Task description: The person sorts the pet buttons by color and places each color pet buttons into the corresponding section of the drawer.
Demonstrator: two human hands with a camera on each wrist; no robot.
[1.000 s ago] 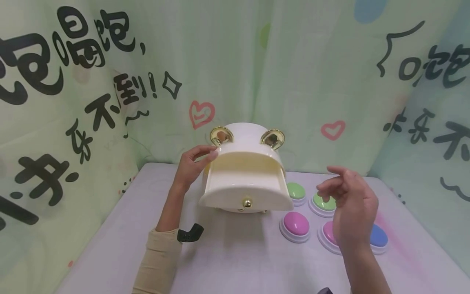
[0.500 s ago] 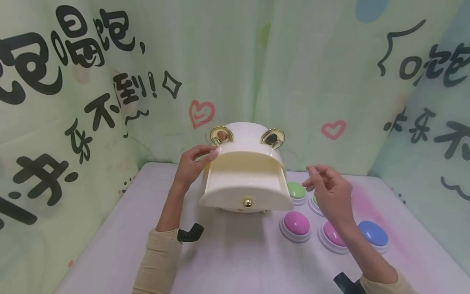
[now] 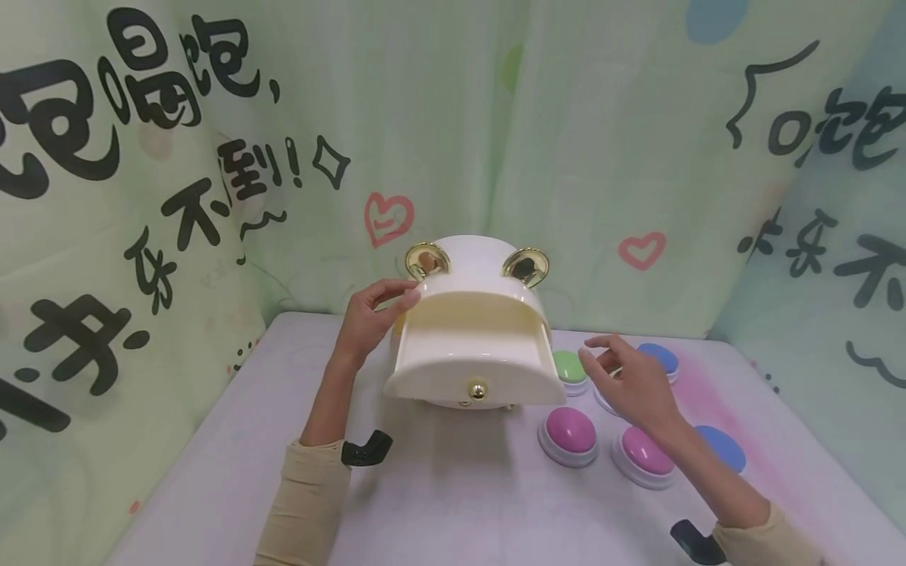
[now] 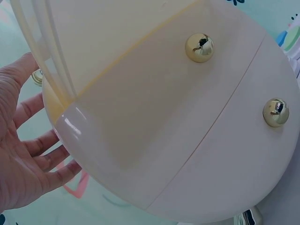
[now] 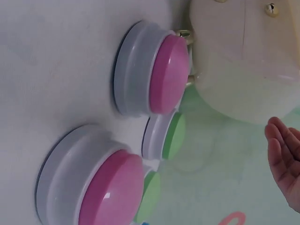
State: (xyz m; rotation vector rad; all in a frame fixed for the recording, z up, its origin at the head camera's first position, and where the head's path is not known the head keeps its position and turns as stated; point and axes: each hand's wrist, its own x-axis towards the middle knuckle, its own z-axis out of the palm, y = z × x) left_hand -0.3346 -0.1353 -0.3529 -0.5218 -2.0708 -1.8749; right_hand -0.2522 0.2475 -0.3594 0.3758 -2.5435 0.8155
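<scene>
A white, round-bodied drawer box (image 3: 476, 255) with gold ears stands at the back middle of the table. Its upper drawer (image 3: 442, 377) is pulled out, showing a bare cream inside; a gold knob (image 3: 477, 391) sits on the front. My left hand (image 3: 364, 322) touches the box's upper left side, and in the left wrist view its fingers (image 4: 47, 161) spread along that side. A lower drawer knob (image 4: 275, 112) also shows there. My right hand (image 3: 637, 385) hovers over the buttons, fingers loosely bent and holding nothing. Nearest it are a green button (image 3: 569, 366) and a pink button (image 3: 646, 452).
Another pink button (image 3: 570, 431) lies right of the drawer front. Two blue buttons, one at the back (image 3: 658, 358) and a nearer blue button (image 3: 723, 448), are partly behind my right hand and forearm. A printed green curtain (image 3: 566, 157) encloses the table (image 3: 453, 503).
My right hand has swung left from over the right-hand buttons, then dropped slightly, with its palm side turning down. My left hand and the drawer box have stayed put.
</scene>
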